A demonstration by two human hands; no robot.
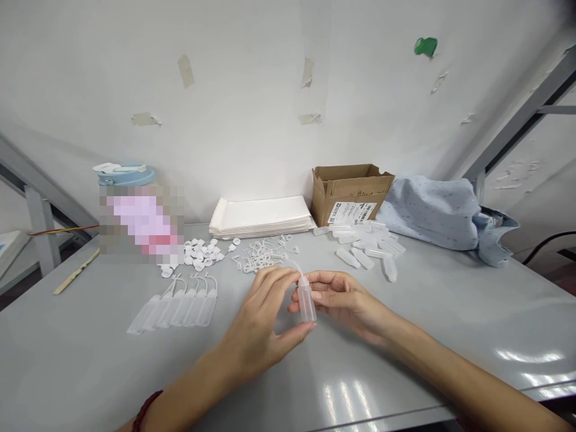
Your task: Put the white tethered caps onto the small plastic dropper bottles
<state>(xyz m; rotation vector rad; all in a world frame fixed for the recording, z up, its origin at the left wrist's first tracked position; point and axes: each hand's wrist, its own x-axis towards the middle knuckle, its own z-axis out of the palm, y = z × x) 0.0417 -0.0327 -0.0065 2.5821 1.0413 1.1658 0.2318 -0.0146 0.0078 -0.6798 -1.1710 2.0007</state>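
A small clear plastic bottle [307, 302] stands upright above the grey table [90, 360], held between both hands. My right hand [342, 300] cups its body from the right, fingers closed on it. My left hand [263, 318] pinches the thin nozzle cap at the top, thumb under the bottle's base. A row of several finished bottles with nozzles [177, 306] lies to the left. Behind the hands lie a pile of white caps [200, 253], a tangle of thin nozzles [263, 255] and several empty bottles [366, 246].
A stack of white sheets [261, 215] and an open cardboard box [348, 192] stand by the wall. A light blue cloth [441, 216] lies at the right. A blue-lidded container [123, 174] stands at the left, with a wooden stick [76, 273] beside it.
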